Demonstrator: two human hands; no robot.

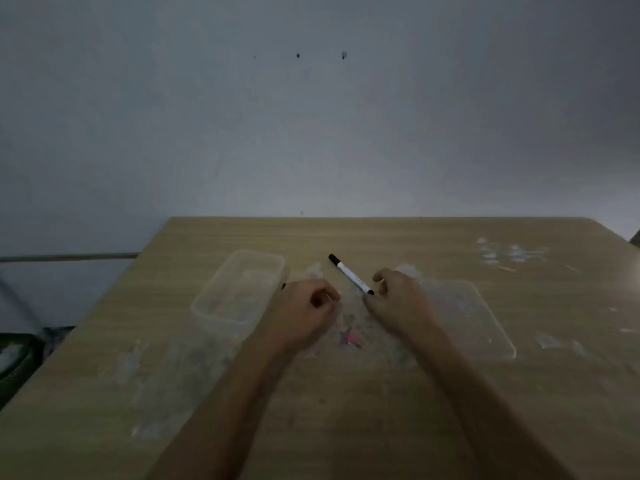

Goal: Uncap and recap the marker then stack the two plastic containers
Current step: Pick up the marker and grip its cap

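A white marker (350,274) with a black cap at its far end lies slanted on the wooden table (346,393). My right hand (398,299) rests just right of the marker's near black end, thumb and fingers apart and curved beside it; I cannot tell if they touch. My left hand (304,308) is loosely curled on the table to the marker's left, nothing visible inside it. One clear plastic container (239,289) stands left of my left hand. The other clear container (474,320) lies to the right, partly behind my right hand.
A small dark speck (283,285) shows at the left edge of my left hand. Red and blue scribbles (349,337) and pale smears mark the tabletop. A grey wall (311,116) rises behind the far edge. The table's left edge drops to the floor.
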